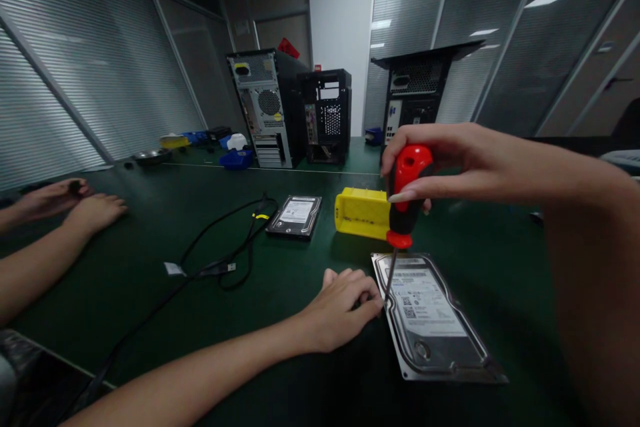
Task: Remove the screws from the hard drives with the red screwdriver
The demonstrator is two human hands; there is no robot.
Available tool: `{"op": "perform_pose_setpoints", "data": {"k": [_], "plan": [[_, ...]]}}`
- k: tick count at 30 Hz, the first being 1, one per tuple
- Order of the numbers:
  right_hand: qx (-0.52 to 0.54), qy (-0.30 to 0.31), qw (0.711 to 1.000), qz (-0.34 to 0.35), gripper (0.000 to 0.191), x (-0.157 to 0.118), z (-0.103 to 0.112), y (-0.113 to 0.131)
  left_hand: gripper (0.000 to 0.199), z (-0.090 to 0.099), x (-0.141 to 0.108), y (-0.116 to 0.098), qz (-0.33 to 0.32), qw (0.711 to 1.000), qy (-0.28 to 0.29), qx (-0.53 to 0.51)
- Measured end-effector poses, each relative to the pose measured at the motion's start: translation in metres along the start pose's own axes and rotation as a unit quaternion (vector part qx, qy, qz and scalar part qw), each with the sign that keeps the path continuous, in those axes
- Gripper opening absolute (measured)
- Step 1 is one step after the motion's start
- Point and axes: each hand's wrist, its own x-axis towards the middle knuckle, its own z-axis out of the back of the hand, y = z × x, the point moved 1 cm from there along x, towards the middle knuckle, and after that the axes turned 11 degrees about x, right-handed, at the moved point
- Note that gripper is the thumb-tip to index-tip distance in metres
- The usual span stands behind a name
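Note:
A red and black screwdriver [409, 180] is gripped from above in my right hand [450, 160], thumb along its handle. Its thin shaft slants down to the left edge of a silver hard drive [435, 317] with a white label, lying flat on the table. My left hand [343, 310] rests on the table with its fingers curled. Its thumb and forefinger tips come together at that same drive edge, beside the screwdriver tip. Whatever lies between these fingertips is hidden.
A yellow bin [363, 213] lies behind the drive, and a second hard drive [295, 217] to its left. A black cable [215, 270] loops across the green table. Computer cases [273, 107] stand at the back. Another person's hands [95, 213] rest at far left.

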Motion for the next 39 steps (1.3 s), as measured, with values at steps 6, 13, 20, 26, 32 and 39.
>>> {"op": "perform_pose_setpoints", "data": {"k": [6, 13, 20, 26, 32, 39], "plan": [[-0.013, -0.005, 1.0, 0.008, 0.034, 0.0001, 0.0008, -0.0015, 0.018, -0.0003, 0.0002, -0.0003, 0.005, 1.0, -0.001, -0.001], [-0.024, -0.004, 1.0, 0.017, 0.033, -0.0002, 0.0004, 0.0012, 0.018, 0.0001, -0.0006, -0.0009, 0.007, 1.0, 0.002, -0.005], [-0.031, -0.007, 0.999, 0.022, 0.033, 0.0007, 0.0006, 0.0001, 0.018, -0.0016, 0.0, 0.0003, 0.004, 1.0, -0.003, -0.004], [-0.019, -0.003, 1.0, 0.022, 0.032, -0.0006, 0.0016, -0.0012, 0.019, -0.0013, 0.0003, 0.0008, 0.0, 1.0, -0.003, 0.002], [-0.028, -0.005, 0.999, 0.029, 0.034, 0.0012, 0.0008, -0.0002, 0.019, -0.0021, -0.0001, 0.0008, -0.001, 1.0, -0.002, 0.002], [-0.025, -0.004, 1.0, 0.017, 0.032, -0.0001, 0.0011, -0.0016, 0.019, -0.0027, -0.0002, 0.0021, -0.002, 1.0, -0.006, 0.001]]}}
